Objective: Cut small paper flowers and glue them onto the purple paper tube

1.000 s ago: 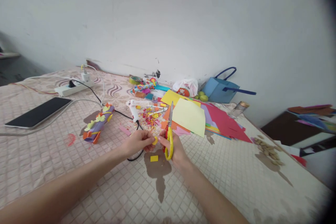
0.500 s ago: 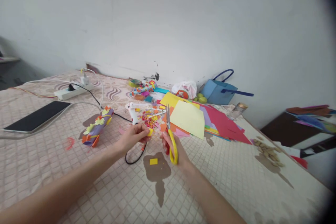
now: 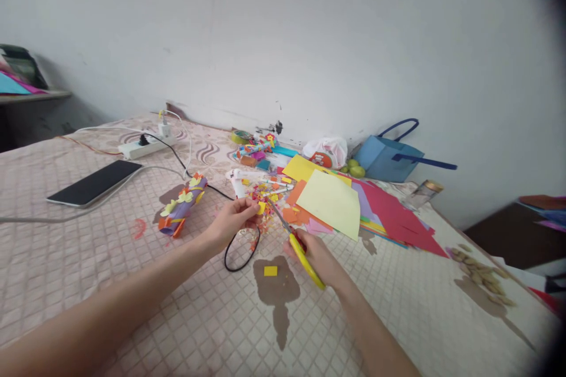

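My left hand (image 3: 233, 221) pinches a small yellow paper piece (image 3: 261, 207) above the tablecloth. My right hand (image 3: 319, 258) grips yellow-handled scissors (image 3: 299, 245), whose blades point up-left and meet the yellow piece. Below the hands a small yellow paper square (image 3: 270, 271) lies on a brown patch of the cloth. Just beyond the scissor tips lies a pile of coloured paper scraps (image 3: 265, 194), next to a white glue gun (image 3: 236, 181) with a black cord (image 3: 241, 252) looping near my left hand.
Coloured paper sheets (image 3: 349, 200) spread to the right, with a blue bag (image 3: 382, 158) and green fruit (image 3: 354, 169) behind. A decorated purple roll (image 3: 182, 206), a tablet (image 3: 95, 181) and a power strip (image 3: 141, 148) lie left. Nuts (image 3: 475, 268) sit far right near the table edge.
The scissors have tilted from upright to pointing up-left, and their blades now reach the yellow piece in my left hand. The view has shifted slightly to the left.
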{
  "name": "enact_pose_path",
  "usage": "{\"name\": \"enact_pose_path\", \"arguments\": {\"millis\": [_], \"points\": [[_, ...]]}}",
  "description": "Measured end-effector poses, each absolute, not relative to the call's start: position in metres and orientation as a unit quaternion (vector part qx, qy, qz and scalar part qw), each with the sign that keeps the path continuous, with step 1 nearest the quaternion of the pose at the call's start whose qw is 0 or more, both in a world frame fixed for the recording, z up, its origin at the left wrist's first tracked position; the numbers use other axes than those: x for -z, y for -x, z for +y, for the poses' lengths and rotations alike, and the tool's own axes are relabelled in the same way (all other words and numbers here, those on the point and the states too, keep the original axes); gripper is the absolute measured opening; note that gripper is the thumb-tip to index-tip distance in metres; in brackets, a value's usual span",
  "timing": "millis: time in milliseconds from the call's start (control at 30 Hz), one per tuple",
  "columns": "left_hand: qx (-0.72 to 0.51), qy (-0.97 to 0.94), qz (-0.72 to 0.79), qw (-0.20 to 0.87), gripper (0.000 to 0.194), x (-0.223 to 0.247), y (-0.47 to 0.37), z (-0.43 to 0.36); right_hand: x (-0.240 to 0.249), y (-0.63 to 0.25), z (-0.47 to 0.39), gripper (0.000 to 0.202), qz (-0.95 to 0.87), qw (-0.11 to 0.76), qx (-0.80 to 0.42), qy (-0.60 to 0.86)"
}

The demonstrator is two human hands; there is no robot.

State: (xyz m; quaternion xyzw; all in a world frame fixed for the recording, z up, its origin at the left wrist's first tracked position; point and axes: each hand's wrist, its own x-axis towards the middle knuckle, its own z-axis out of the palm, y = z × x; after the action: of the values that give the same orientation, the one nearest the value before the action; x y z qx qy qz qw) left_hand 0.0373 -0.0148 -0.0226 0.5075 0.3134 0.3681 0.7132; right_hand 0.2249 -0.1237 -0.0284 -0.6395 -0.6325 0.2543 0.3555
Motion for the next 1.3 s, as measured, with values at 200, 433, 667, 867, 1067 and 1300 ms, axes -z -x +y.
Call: {"name": "enact_pose_path", "arguments": {"millis": [200, 433, 667, 867, 1067, 1300], "points": [[-0.353, -0.503, 0.320, 0.721, 0.026, 0.023, -0.038, -0.013, 0.026, -0.226, -0.124, 0.023, -0.645, 0.327, -0.222, 0.653], [-0.295, -0.577, 0.285, 0.706, 0.026, 0.023, -0.037, -0.015, 0.031, -0.227, -0.122, 0.025, -0.616, 0.316, -0.167, 0.702], [-0.150, -0.666, 0.177, 0.709, 0.025, 0.038, -0.042, -0.036, 0.042, -0.272, -0.108, 0.039, -0.545, 0.270, 0.000, 0.793], [-0.175, -0.670, 0.214, 0.689, 0.026, 0.039, -0.043, -0.033, 0.050, -0.319, -0.104, 0.036, -0.537, 0.236, 0.092, 0.804], [-0.155, -0.685, 0.163, 0.693, 0.029, 0.036, -0.034, -0.030, 0.023, -0.247, -0.063, 0.027, -0.655, 0.325, -0.032, 0.682], [-0.140, -0.664, 0.122, 0.724, 0.031, 0.034, -0.018, -0.024, 0.036, -0.150, 0.039, 0.036, -0.672, 0.285, -0.042, 0.682]]}}
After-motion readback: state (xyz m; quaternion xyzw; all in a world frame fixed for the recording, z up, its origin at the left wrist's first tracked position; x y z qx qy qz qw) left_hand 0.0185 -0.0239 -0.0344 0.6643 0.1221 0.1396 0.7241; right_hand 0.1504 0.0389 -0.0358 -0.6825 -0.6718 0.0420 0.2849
